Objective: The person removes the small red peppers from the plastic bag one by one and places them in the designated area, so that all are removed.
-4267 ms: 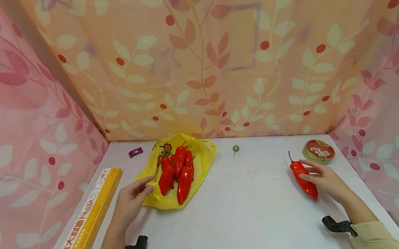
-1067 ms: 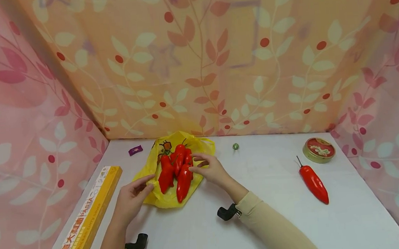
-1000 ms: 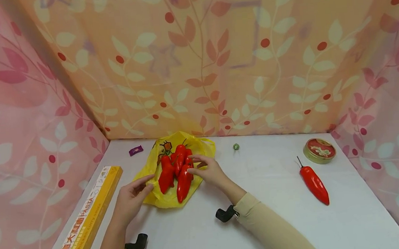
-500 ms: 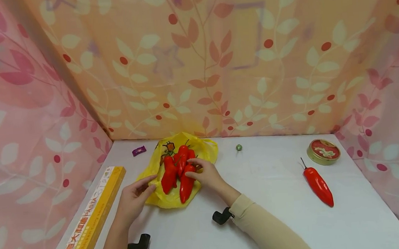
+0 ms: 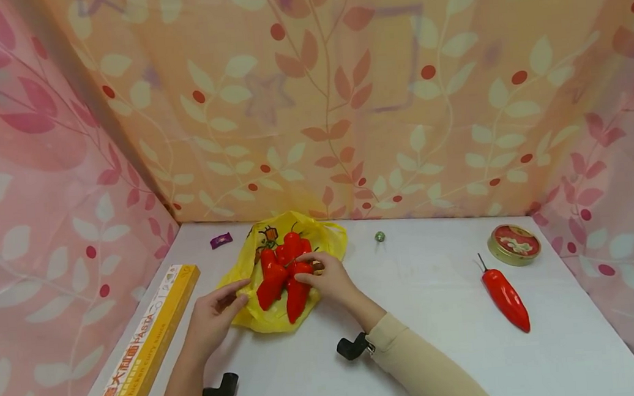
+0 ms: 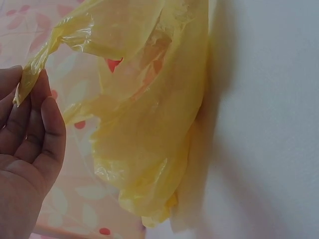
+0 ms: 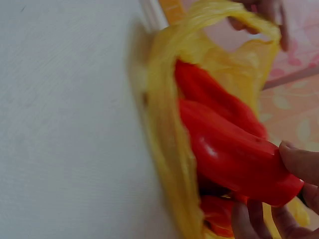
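Note:
A yellow plastic bag [image 5: 328, 240] lies with its mouth facing me, several red chili peppers [image 5: 270, 287] heaped in it. My left hand [image 5: 210, 322] pinches the bag's edge between thumb and fingers; the left wrist view shows the thin yellow strip [image 6: 31, 79] at the fingertips. At the bag's right side, my right hand [image 5: 331, 280] grips one red chili pepper [image 7: 229, 154] by its stem end, thumb on one side and fingers on the other. Its tip points into the bag beside another pepper [image 7: 224, 102]. A separate red chili pepper [image 5: 506, 301] rests on the table at right.
A yellow and white pasta box [image 5: 147, 339] lies along the left side. Behind it is a small purple wrapped candy [image 5: 221, 240]. A small green ball-shaped item [image 5: 380, 236] sits at the back, and a round red and gold tin [image 5: 515, 244] at the back right.
My right hand has let go of the pepper at right, left on the table, and crossed to the bag. It now grips a pepper there, which has shifted. The left hand has stayed put.

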The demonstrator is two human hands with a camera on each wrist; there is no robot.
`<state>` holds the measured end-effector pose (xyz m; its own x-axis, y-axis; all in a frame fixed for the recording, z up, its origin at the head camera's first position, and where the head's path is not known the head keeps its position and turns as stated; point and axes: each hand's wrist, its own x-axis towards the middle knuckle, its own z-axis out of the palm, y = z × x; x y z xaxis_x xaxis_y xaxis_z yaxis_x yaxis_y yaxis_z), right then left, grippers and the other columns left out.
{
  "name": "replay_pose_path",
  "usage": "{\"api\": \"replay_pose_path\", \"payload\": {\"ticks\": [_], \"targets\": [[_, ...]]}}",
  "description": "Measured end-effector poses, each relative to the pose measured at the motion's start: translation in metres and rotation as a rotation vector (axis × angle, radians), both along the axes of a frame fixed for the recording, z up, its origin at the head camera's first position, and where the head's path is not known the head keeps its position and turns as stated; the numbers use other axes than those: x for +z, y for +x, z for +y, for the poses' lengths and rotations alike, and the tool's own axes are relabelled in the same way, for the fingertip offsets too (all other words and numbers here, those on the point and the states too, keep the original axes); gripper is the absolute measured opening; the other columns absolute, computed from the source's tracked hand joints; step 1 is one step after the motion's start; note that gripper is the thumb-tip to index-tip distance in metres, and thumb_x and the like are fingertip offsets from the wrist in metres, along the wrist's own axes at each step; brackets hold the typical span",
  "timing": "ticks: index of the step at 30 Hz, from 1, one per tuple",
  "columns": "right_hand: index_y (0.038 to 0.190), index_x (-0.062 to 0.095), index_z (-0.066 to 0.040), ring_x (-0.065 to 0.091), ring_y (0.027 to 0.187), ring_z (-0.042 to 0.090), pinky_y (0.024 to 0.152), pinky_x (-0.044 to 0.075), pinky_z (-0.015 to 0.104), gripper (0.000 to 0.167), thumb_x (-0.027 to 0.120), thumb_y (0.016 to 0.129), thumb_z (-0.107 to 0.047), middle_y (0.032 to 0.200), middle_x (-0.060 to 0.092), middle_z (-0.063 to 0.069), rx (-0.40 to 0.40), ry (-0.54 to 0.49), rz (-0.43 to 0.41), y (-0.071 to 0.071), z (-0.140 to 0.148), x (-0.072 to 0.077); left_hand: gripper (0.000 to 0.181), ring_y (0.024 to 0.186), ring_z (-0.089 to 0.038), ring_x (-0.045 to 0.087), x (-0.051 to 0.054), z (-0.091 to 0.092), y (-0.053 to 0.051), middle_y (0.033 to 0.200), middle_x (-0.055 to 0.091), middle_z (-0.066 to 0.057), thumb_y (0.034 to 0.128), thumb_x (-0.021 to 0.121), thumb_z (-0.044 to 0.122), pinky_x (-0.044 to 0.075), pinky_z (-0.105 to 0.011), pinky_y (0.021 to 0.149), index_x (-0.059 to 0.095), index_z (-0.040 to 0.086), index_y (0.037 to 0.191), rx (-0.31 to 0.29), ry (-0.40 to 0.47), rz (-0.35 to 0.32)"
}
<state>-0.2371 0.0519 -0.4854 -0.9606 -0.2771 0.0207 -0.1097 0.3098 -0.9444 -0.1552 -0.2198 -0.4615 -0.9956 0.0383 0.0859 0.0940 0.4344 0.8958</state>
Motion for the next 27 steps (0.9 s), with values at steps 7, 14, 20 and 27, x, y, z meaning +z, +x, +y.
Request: {"api": "replay_pose_path", "payload": {"ticks": [7, 14, 20, 27], "targets": [[0.129, 0.068, -0.02, 0.065, 0.112, 0.026, 0.086, 0.06, 0.035, 0.042, 0.076, 0.09, -0.035, 0.126, 0.066, 0.002, 0.002, -0.1, 0.062, 0.006, 0.02, 0.014, 0.036, 0.104, -0.02, 0.059, 0.002, 0.0, 0.0, 0.122, 0.069, -0.005, 0.0982, 0.067, 0.034, 0.051, -0.013, 0.088, 0.069, 0.019, 0.13, -0.003, 0.004, 0.006], [0.128, 0.069, -0.024, 0.068, 0.111, 0.021, 0.091, 0.058, 0.036, 0.04, 0.075, 0.091, -0.038, 0.123, 0.07, 0.005, -0.041, -0.178, 0.055, 0.008, 0.046, 0.02, 0.037, 0.106, -0.018, 0.058, 0.004, -0.001, 0.001, 0.128, 0.067, -0.005, 0.0987, 0.066, 0.034, 0.05, -0.012, 0.089, 0.068, 0.019, 0.133, -0.002, 0.005, -0.009], [0.139, 0.063, -0.02, 0.07, 0.106, 0.025, 0.079, 0.061, 0.044, 0.046, 0.072, 0.095, -0.032, 0.129, 0.068, 0.011, -0.11, -0.216, -0.041, 0.013, 0.077, 0.024, 0.039, 0.104, -0.018, 0.057, 0.002, -0.001, 0.001, 0.127, 0.067, -0.006, 0.0985, 0.066, 0.033, 0.051, -0.012, 0.088, 0.067, 0.016, 0.133, 0.001, 0.014, -0.011], [0.139, 0.063, -0.02, 0.068, 0.107, 0.026, 0.077, 0.062, 0.045, 0.042, 0.067, 0.098, -0.031, 0.13, 0.065, 0.014, -0.173, -0.171, -0.067, 0.017, 0.115, 0.024, 0.039, 0.105, -0.018, 0.057, 0.001, 0.0, 0.0, 0.128, 0.067, -0.007, 0.0986, 0.066, 0.031, 0.051, -0.012, 0.088, 0.067, 0.016, 0.134, 0.004, 0.015, -0.012]]}}
